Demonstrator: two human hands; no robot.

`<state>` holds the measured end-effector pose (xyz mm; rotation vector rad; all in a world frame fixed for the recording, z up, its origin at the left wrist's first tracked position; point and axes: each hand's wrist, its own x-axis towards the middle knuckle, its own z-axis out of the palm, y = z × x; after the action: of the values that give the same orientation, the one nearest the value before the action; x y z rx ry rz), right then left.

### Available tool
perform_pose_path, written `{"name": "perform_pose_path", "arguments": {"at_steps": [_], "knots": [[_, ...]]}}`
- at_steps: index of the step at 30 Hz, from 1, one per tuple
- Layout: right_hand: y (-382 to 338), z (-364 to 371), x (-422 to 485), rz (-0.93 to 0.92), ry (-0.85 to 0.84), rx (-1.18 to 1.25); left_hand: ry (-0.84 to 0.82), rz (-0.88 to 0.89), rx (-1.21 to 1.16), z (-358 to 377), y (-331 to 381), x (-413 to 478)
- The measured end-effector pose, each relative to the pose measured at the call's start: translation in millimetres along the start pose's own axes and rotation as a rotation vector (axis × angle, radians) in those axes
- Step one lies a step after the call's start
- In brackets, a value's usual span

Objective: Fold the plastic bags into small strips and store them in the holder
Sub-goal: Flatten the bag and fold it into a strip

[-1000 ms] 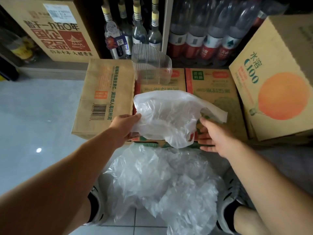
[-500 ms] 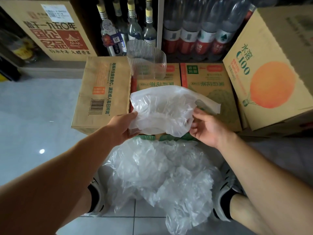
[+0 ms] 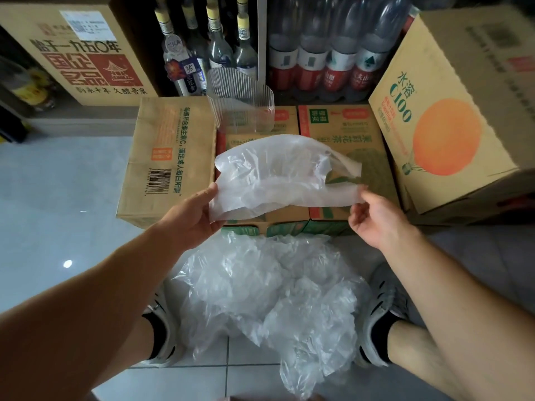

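The left hand and right hand, held apart, each pinch one end of a plastic bag, stretching it, probably to flatten it for folding. It hangs just in front of the clear holder, close for storing. Farther from the holder, crumpled bags wait on the floor.

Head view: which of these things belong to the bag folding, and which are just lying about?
In the job:
bag, pinched at its ends by the left hand and right hand
pile of bags on the floor
holder

Lying about:
boxes (the holder stands on one)
glass bottles
water bottles
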<state>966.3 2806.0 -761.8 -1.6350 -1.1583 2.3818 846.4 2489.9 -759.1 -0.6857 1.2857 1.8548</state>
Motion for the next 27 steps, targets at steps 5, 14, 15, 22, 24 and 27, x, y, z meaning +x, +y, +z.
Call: {"name": "perform_pose_path", "arguments": {"at_steps": [5,14,15,22,24,27], "knots": [[-5,-9,3,-0.060,0.207,-0.022,0.245,0.054,0.108,-10,-3,1],[-3,-11,5,-0.146,0.251,-0.378,0.425,0.176,0.366,-2,-2,1],[-2,-12,7,-0.178,0.291,-0.467,0.416,0.174,0.380,-3,-1,0],[-9,22,-8,-0.667,0.402,-0.843,0.339,0.162,0.384,-4,-7,-4],[-10,58,-17,-0.849,0.175,-0.883,0.291,0.153,0.384,-2,-11,-6],[-7,111,-14,-1.007,-0.076,-1.082,0.203,0.151,0.414,-2,-15,-7]]}}
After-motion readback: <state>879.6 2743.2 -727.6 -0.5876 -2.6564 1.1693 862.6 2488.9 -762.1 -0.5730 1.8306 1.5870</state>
